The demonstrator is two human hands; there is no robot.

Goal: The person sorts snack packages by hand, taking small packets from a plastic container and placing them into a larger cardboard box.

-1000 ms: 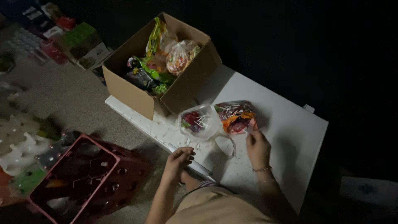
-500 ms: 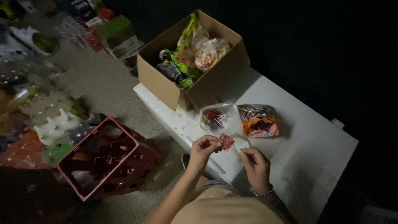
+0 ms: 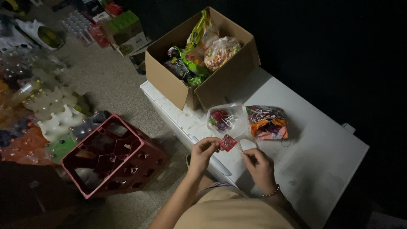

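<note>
So the left hand (image 3: pixel 204 149) has its grip pinched on a small red candy packet (image 3: pixel 227 143) just above the white counter (image 3: pixel 313 157), while the right hand (image 3: pixel 259 166) grip is curled shut beside it, near the clear lollipop bag (image 3: pixel 225 119).

I am in what looks like a dim stockroom or the back of a small shop. An open brown cardboard box (image 3: pixel 199 72) crammed with bright snack packets sits on my white worktop (image 3: pixel 313 157). On the grey floor (image 3: pixel 114 89) lie shrink-wrapped packs of drink bottles (image 3: pixel 55 114), a red plastic bottle crate (image 3: pixel 112 154) and a green printed carton (image 3: pixel 127 32).
</note>
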